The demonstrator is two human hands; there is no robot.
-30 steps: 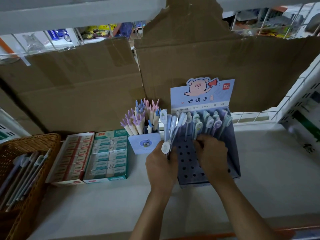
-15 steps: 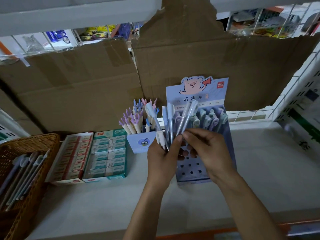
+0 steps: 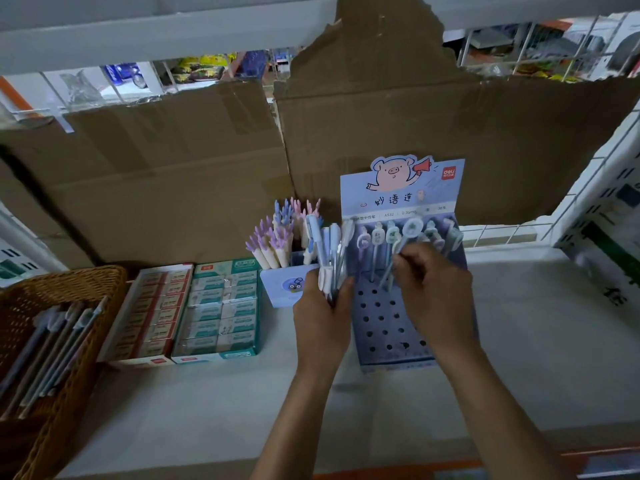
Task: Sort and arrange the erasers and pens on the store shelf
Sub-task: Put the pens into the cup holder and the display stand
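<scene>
Several slim pens [image 3: 334, 251] | left hand [image 3: 320, 323] grips | right hand [image 3: 436, 296] pinches one, seemingly

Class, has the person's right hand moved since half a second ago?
Yes. The right hand has moved rightward, away from the pen bundle in the left hand, and now pinches a pen over the middle of the display rack.

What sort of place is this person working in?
Most likely a stationery shop. A branded pen display stand sits on a white shelf, open boxes of erasers are lined up to its left, and wire racks behind the cardboard hold more goods.
</scene>
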